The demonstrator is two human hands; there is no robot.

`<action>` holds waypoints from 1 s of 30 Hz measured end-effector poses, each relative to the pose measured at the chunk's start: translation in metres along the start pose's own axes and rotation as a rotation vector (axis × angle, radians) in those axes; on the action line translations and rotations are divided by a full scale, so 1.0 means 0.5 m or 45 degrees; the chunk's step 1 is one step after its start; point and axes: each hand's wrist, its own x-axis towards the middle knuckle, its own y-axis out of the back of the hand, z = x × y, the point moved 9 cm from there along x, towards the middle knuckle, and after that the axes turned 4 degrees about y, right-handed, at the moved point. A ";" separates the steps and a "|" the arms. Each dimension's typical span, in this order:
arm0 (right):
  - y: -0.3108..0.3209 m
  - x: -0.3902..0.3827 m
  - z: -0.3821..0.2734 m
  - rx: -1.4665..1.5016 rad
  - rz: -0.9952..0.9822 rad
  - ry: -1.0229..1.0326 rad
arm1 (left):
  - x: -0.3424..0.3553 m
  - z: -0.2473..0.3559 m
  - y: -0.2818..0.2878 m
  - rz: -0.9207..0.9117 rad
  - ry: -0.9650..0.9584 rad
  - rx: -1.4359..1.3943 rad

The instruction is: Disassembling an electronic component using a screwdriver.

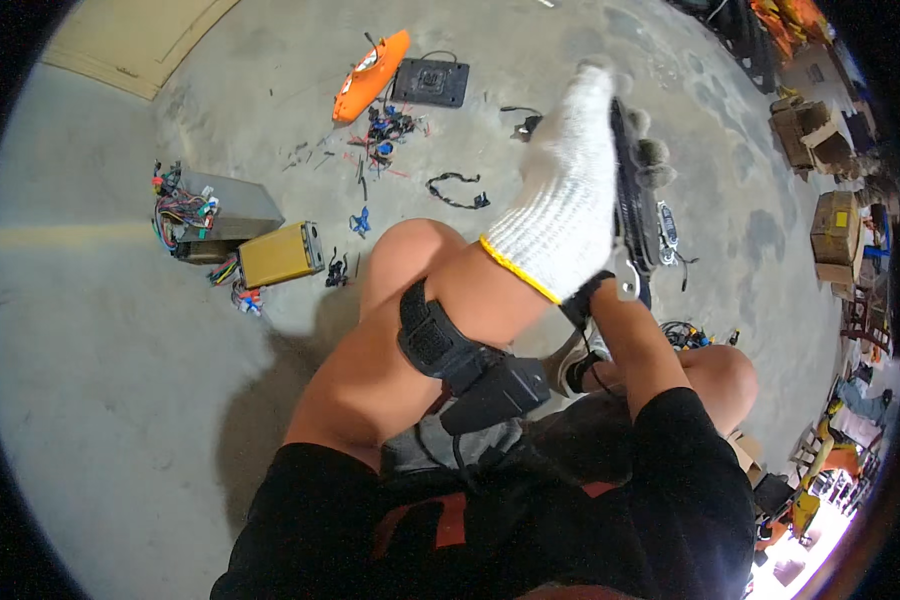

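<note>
My left hand (565,175), in a white knitted glove with a yellow cuff, is raised in front of me. It is closed against a long, ridged black part (638,235) standing nearly edge-on. At the near end of that part a small metal bracket (626,275) with a hole sticks out. Grey-coated glove fingertips (655,160) curl round its far side; whose hand they belong to I cannot tell. My right forearm (635,335) reaches up to the same part, a black band at its wrist. The left glove and the part hide most of my right hand.
On the concrete floor ahead lie an orange shell (370,75), a black square plate (432,82), scattered connectors (385,130) and a short cable (455,190). To the left are a gold box (278,255) and a grey metal case (232,207) with wires. Cardboard boxes (836,235) line the right.
</note>
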 end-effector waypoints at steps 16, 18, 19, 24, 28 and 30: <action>0.847 -0.310 -0.401 0.949 0.656 0.154 | 0.039 -0.041 -0.057 -0.142 -0.067 0.250; 0.819 -0.360 -0.439 1.065 0.550 0.215 | 0.041 -0.051 -0.054 -0.109 -0.068 0.279; 0.800 -0.383 -0.456 1.135 0.498 0.231 | 0.044 -0.063 -0.052 -0.093 -0.048 0.308; 0.751 -0.418 -0.513 0.913 0.404 0.360 | 0.041 -0.094 -0.051 -0.138 -0.004 0.366; 0.737 -0.420 -0.534 0.625 0.512 0.640 | 0.025 -0.104 -0.060 -0.122 -0.037 0.411; 0.732 -0.415 -0.544 0.561 0.559 0.752 | 0.023 -0.107 -0.059 -0.130 -0.016 0.452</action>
